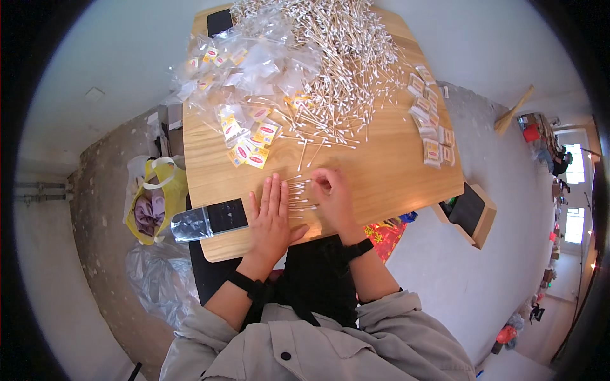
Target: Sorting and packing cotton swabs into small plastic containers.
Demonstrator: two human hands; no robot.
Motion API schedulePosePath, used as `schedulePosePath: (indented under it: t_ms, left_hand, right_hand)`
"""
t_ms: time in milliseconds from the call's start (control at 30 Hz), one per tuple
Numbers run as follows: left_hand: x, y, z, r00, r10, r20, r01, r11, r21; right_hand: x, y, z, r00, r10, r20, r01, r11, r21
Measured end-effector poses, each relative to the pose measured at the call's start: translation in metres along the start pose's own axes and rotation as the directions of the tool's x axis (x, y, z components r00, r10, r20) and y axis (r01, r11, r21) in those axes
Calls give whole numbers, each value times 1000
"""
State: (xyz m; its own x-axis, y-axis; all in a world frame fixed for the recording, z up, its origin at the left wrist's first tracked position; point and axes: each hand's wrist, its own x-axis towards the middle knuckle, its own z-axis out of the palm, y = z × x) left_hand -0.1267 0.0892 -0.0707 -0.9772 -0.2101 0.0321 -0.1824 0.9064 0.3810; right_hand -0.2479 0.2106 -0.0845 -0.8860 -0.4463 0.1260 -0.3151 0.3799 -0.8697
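Note:
Between my hands a small row of cotton swabs (301, 195) lies on the wooden table (387, 181), their white tips toward my right hand. My left hand (272, 214) rests flat, fingers stretched out, over the swabs' other ends. Just right of the row, my right hand (333, 197) has its thumb and fingers pinched together. What is in that pinch, if anything, is too small to make out. Beyond both hands spreads a big heap of loose cotton swabs (343, 57). A few stray swabs (310, 151) lie between the heap and my fingers.
Clear plastic bags (260, 63) and yellow-and-white printed cards (255, 149) cover the far left. Packed small boxes (432, 152) line the right edge. A black pad in a plastic sleeve (225, 216) lies left of my hand. A yellow bag (168, 184) and an open carton (473, 216) stand beside the table.

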Motion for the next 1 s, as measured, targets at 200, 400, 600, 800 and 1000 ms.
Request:
schedulePosePath:
  t_ms: [200, 400, 600, 800, 1000]
  left_hand:
    - [1, -5, 4, 999, 45, -8, -45, 999, -12]
    - [2, -15, 1, 998, 17, -67, -19, 1000, -22]
    - [-6, -10, 0, 997, -59, -57, 54, 996, -73]
    - [-6, -12, 6, 997, -33, -75, 29, 998, -57]
    - [-5, -7, -6, 999, -42, -28, 42, 999, -9]
  right_hand:
    - [6, -10, 16, 1000, 25, 15, -27, 995, 99]
    - [-6, -2, 16, 967, 207, -151, -129, 902, 411]
    - [-24, -12, 36, 991, 74, -115, -35, 951, 308]
    - [-20, -26, 57, 987, 125, -101, -59, 866, 496]
    - [-28, 0, 19, 993, 108, -42, -99, 979, 178]
